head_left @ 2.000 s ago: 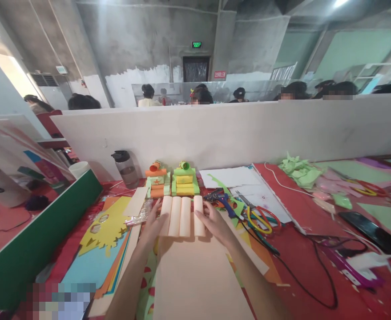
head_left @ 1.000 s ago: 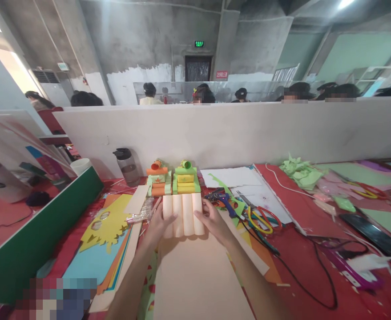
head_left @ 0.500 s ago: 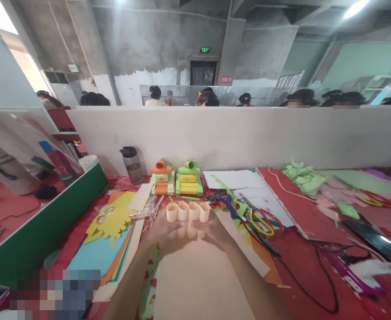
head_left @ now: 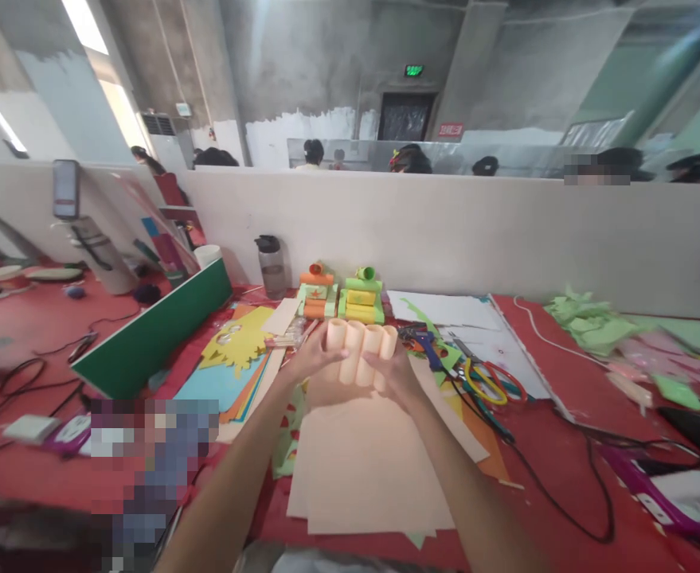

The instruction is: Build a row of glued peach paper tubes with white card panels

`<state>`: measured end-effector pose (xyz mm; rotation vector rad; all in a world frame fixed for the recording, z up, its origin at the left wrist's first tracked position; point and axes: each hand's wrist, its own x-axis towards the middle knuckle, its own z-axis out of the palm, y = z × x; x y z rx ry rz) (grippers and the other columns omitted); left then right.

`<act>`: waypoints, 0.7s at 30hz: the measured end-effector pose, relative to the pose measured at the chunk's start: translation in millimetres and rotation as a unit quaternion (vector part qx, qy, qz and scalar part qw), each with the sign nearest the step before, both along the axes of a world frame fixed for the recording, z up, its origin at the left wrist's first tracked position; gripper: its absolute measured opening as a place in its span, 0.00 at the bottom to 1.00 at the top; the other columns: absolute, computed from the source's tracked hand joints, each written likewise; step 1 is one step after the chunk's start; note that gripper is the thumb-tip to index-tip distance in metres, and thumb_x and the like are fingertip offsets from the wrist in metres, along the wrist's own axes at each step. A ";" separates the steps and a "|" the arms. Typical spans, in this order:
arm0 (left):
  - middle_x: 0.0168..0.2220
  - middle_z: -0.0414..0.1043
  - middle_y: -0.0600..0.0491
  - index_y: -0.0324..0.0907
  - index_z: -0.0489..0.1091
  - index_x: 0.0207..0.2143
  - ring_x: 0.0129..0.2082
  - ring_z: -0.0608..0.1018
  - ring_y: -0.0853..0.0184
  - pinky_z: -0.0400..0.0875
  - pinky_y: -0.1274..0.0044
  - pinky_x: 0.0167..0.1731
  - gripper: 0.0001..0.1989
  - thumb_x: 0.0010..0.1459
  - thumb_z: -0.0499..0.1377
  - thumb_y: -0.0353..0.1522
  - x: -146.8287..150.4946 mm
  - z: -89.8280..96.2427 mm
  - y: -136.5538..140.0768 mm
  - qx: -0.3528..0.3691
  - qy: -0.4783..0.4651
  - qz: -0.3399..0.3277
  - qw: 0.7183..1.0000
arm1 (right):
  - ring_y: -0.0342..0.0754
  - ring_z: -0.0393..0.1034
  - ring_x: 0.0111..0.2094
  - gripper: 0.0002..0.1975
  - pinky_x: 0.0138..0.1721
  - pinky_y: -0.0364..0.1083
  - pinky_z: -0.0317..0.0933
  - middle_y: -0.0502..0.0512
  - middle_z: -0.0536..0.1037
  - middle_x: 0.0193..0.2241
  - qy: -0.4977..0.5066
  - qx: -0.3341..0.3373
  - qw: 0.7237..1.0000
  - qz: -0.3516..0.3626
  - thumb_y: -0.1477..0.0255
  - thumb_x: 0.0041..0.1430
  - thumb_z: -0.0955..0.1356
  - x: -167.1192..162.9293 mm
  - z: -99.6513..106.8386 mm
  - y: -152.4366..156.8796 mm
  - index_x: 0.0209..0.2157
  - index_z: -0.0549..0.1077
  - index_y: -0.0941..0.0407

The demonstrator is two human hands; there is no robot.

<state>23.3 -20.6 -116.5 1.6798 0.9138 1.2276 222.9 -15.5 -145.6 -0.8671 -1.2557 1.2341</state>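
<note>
Several peach paper tubes (head_left: 355, 354), set side by side in a row, are held between my two hands above the sheets. My left hand (head_left: 317, 356) grips the left end of the row, its thumb across the front. On the right end, my right hand (head_left: 398, 372) closes in the same way. The open tops of the tubes face up and slightly toward me. Beneath them lies a stack of peach paper sheets (head_left: 373, 469) on the red table. Behind the tubes stand an orange paper model (head_left: 317, 296) and a green and yellow paper model (head_left: 361, 298).
Scissors (head_left: 484, 382) and a blue glue gun (head_left: 427, 350) lie to the right, with a black cord running forward. Coloured paper sheets (head_left: 218, 386) are at left, beside a green board (head_left: 158, 330). A bottle (head_left: 271, 269) stands before the white partition (head_left: 445, 231).
The view has swung left and down. The row of tubes, held in both hands, is now tilted, and more of the peach sheets' near edge shows.
</note>
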 end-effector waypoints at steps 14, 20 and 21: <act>0.67 0.51 0.34 0.47 0.58 0.65 0.65 0.53 0.32 0.55 0.35 0.48 0.32 0.63 0.48 0.50 -43.0 8.3 -123.6 -0.169 0.533 0.419 0.715 | 0.55 0.74 0.44 0.24 0.44 0.51 0.69 0.56 0.80 0.41 0.004 0.007 0.998 0.057 0.67 0.49 0.74 -1.3 7.3 -7.3 0.49 0.71 0.53; 0.64 0.59 0.37 0.48 0.67 0.58 0.66 0.52 0.35 0.51 0.38 0.54 0.27 0.62 0.50 0.48 -55.5 -29.4 -133.3 -0.061 0.509 0.379 0.770 | 0.55 0.75 0.42 0.25 0.41 0.51 0.69 0.55 0.81 0.37 -0.001 -0.002 0.999 0.043 0.67 0.48 0.74 -3.1 15.0 -10.6 0.49 0.71 0.53; 0.65 0.58 0.36 0.47 0.66 0.59 0.66 0.52 0.35 0.50 0.37 0.54 0.27 0.62 0.50 0.49 -55.5 -29.4 -133.0 -0.050 0.492 0.375 0.784 | 0.55 0.75 0.42 0.24 0.41 0.51 0.69 0.55 0.81 0.36 -0.001 -0.004 0.999 0.046 0.66 0.48 0.74 -2.9 15.5 -10.8 0.49 0.71 0.53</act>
